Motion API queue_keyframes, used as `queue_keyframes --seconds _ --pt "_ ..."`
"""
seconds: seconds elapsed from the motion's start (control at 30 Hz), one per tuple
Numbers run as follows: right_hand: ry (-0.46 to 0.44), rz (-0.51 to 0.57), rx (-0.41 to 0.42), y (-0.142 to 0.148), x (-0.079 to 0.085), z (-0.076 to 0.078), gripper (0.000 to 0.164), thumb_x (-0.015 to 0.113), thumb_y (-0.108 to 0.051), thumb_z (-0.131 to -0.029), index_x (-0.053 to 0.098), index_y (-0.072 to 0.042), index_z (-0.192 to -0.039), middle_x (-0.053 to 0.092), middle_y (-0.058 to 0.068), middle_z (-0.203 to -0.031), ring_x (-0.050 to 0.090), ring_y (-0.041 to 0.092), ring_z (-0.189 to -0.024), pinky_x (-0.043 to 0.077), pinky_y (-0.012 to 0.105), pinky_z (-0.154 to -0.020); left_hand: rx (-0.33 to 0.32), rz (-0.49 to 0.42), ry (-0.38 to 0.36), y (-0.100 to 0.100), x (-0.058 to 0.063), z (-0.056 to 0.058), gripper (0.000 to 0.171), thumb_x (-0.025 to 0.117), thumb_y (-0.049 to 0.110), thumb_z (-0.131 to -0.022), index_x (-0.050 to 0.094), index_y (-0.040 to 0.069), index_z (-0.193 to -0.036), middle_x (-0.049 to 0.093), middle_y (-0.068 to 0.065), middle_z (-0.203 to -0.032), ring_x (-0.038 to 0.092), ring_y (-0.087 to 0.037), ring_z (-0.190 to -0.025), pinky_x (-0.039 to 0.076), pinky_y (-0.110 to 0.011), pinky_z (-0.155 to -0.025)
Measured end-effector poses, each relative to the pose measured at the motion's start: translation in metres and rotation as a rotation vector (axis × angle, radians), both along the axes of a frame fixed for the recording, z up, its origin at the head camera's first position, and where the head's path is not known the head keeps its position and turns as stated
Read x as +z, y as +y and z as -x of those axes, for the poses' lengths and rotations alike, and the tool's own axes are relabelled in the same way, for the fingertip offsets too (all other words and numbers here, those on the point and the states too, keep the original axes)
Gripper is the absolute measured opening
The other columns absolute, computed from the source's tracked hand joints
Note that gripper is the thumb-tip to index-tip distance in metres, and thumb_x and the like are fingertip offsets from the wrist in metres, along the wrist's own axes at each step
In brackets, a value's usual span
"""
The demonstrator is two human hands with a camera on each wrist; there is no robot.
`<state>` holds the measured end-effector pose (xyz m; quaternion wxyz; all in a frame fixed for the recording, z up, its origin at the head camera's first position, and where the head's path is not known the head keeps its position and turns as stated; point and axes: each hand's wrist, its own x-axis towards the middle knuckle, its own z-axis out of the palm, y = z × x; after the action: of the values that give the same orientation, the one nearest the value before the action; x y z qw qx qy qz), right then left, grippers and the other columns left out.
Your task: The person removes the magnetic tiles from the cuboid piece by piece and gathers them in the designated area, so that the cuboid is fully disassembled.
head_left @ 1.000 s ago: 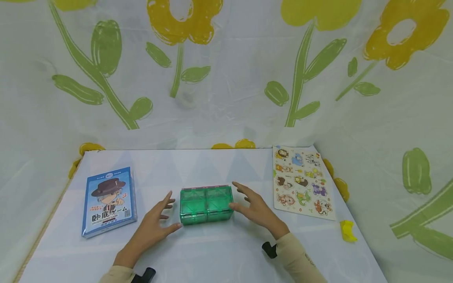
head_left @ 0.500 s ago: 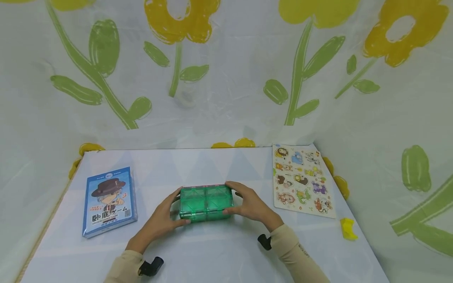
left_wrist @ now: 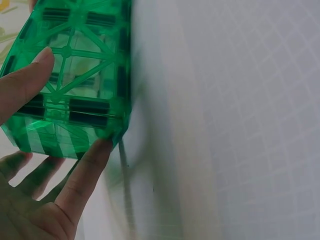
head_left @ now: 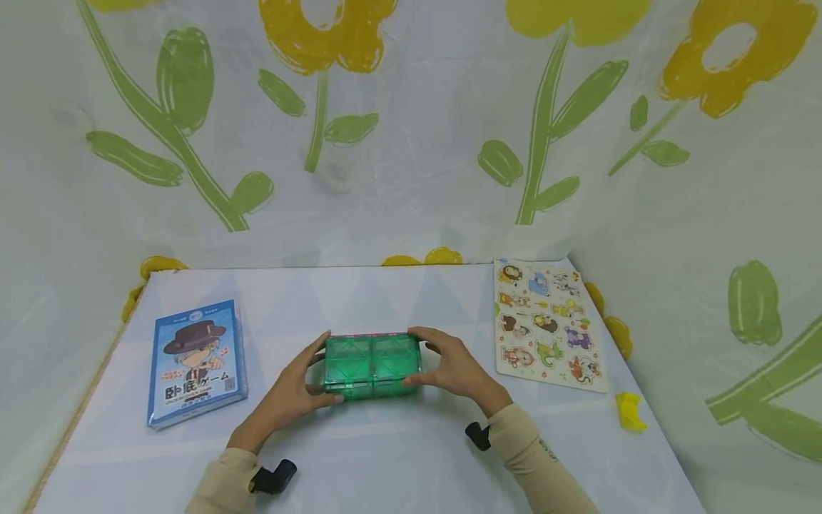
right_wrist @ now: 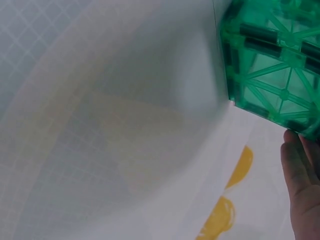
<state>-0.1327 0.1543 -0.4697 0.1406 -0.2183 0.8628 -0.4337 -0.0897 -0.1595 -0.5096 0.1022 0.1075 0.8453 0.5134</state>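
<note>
A see-through green box of magnetic tiles point(head_left: 372, 363) lies long side toward me at mid-table, with cross-braced squares and dark magnets along the edges. My left hand point(head_left: 289, 396) grips its left end, thumb on the near side and fingers around the end. At the opposite end my right hand point(head_left: 457, 371) holds the box, thumb along the near side and forefinger at the far corner. The left wrist view shows the left thumb point(left_wrist: 37, 75) pressed on a tile, fingertips at the box's end. In the right wrist view, right fingers point(right_wrist: 300, 175) touch the box's edge.
On the left of the table lies a blue boxed card game point(head_left: 195, 364) with a hatted cartoon figure. To the right are an animal picture board point(head_left: 549, 328) and a small yellow piece point(head_left: 631, 412). A flower-printed cloth wall point(head_left: 411, 178) rises behind the table.
Both hands have come inward from beside the green box and now hold its two ends. Over the last half second they have barely moved. The head view has tilted slightly.
</note>
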Motion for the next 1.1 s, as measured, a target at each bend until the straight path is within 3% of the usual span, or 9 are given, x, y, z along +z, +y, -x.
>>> queue_keyframes --seconds 0.43,0.7,1.1 --pt "0.016 0.001 0.009 0.0018 -0.0006 0.0012 0.086 0.090 -0.032 -0.074 0.051 -0.008 -0.146 0.050 0.009 -0.153 0.047 0.029 -0.144 0.044 0.042 -0.115 -0.022 -0.052 -0.003 0.0000 0.0009 0.0016 0.112 0.090 0.013 -0.074 0.021 0.023 -0.161 0.027 -0.019 -0.164 0.031 -0.052 -0.147 0.061 -0.048 -0.088" --pt "0.037 -0.004 0.020 0.0023 -0.0024 0.0015 0.083 0.089 -0.031 -0.075 0.052 -0.007 -0.145 0.051 0.009 -0.152 0.048 0.029 -0.143 0.045 0.042 -0.114 -0.026 -0.049 -0.008 -0.0005 0.0012 0.0025 0.111 0.090 0.011 -0.073 0.021 0.020 -0.160 0.029 -0.019 -0.163 0.031 -0.052 -0.146 0.062 -0.044 -0.085" --pt "0.103 -0.026 0.018 0.0044 -0.0035 0.0017 0.081 0.090 -0.035 -0.074 0.055 -0.010 -0.143 0.055 0.008 -0.150 0.052 0.029 -0.140 0.048 0.044 -0.112 -0.032 -0.051 0.002 -0.0011 0.0010 0.0033 0.111 0.090 0.013 -0.073 0.021 0.020 -0.160 0.029 -0.020 -0.162 0.031 -0.054 -0.146 0.062 -0.047 -0.086"
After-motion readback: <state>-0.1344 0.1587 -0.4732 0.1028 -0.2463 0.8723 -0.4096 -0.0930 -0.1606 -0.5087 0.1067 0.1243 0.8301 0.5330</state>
